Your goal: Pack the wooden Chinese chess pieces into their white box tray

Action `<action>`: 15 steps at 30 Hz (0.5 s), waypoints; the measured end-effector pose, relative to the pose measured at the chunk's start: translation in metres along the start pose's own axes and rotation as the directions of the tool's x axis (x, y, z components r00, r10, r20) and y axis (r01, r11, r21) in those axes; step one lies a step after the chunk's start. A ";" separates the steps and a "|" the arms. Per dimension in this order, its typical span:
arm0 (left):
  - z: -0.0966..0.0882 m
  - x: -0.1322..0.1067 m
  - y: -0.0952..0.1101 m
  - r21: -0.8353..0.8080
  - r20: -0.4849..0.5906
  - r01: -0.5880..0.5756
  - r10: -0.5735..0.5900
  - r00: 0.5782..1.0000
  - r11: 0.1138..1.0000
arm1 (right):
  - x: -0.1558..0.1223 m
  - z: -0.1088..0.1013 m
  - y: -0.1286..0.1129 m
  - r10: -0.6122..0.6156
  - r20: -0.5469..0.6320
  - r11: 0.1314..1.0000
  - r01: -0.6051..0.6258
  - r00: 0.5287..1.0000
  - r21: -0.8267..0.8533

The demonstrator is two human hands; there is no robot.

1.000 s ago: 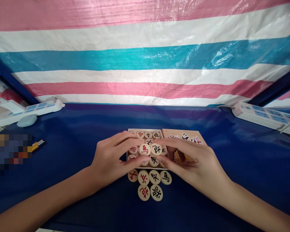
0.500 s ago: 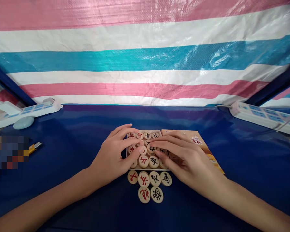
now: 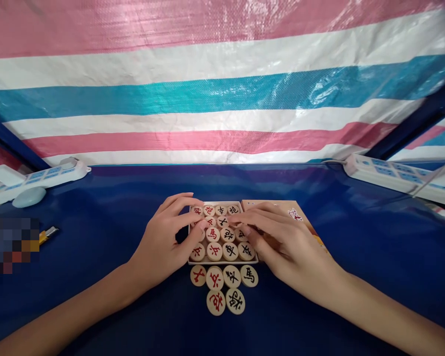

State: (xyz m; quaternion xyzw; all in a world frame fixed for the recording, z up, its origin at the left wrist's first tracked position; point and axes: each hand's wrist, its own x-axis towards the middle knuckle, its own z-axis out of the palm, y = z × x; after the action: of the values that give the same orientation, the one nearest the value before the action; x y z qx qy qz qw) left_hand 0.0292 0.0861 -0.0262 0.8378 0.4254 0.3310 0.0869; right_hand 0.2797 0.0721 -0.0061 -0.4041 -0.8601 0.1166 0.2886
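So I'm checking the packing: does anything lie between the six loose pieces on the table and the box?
Nothing visible does. The six loose pieces lie right against the near wall of the box, with the left hand and right hand resting on the pieces inside.

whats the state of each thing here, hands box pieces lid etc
left hand: open, fingertips resting on pieces in the box
right hand: open, fingers flat on pieces at the box's right side
box: open, filled with round pieces lying face up
six loose pieces: flat on the table just outside the box, face up
lid: off, lying beside the box, partly under the right hand
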 end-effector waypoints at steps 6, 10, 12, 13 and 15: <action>0.000 0.001 -0.002 0.070 -0.047 0.012 -0.009 0.999 0.997 | 0.001 -0.002 0.003 0.031 -0.015 0.999 -0.032 0.999 -0.034; 0.000 0.001 -0.001 0.071 -0.053 0.010 -0.006 0.999 0.997 | 0.001 -0.002 0.003 0.066 -0.026 0.996 -0.067 0.997 -0.055; 0.000 0.001 -0.001 0.071 -0.054 0.006 -0.002 0.999 0.997 | 0.001 -0.002 0.003 0.054 -0.030 0.997 -0.056 0.998 -0.056; 0.000 0.001 -0.001 0.072 -0.054 0.003 0.000 0.999 0.997 | 0.000 -0.003 0.002 0.047 -0.029 0.998 -0.048 0.999 -0.048; 0.000 0.001 -0.001 0.072 -0.055 -0.005 0.009 0.998 0.997 | 0.000 -0.003 0.002 0.032 -0.029 0.999 -0.032 0.999 -0.028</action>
State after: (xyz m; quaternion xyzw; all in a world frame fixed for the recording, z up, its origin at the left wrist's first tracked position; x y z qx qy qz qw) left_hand 0.0295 0.0871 -0.0264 0.8324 0.4362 0.3389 0.0435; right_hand 0.2824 0.0728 -0.0044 -0.4236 -0.8509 0.1032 0.2933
